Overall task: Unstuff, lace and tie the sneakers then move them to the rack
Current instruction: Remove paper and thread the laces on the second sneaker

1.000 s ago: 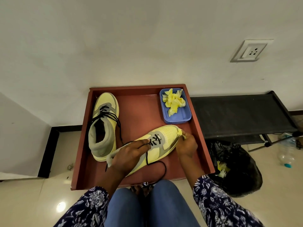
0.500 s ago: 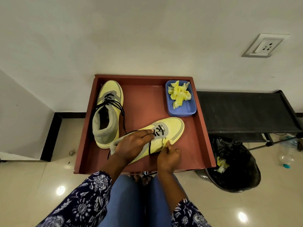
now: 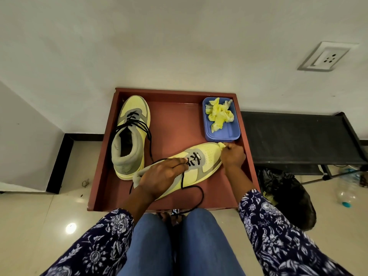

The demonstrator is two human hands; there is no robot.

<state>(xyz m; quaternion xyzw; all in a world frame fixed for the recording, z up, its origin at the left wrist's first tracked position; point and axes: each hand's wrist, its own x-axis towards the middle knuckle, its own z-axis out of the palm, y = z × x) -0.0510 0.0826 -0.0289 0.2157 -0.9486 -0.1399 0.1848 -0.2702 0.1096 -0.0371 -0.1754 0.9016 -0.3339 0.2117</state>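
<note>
The near sneaker (image 3: 201, 164) lay tilted on its side in the red tray (image 3: 175, 124), toe pointing at the blue dish (image 3: 223, 134). The left hand (image 3: 161, 176) gripped its middle, fingers by the black lace (image 3: 191, 188). The right hand (image 3: 233, 156) pinched a bit of yellow paper (image 3: 221, 145) at the toe. The other sneaker (image 3: 130, 136) stood upright at the tray's left side. The black rack (image 3: 298, 136) stood just right of the tray.

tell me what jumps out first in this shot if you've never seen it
Two pale yellow sneakers sit in a red-brown tray on the floor: the far sneaker upright at left, the near sneaker angled across the front. The left hand holds its laces while the right hand pinches yellow paper at its toe. A blue tub of crumpled yellow paper sits in the tray's far right corner.
</note>
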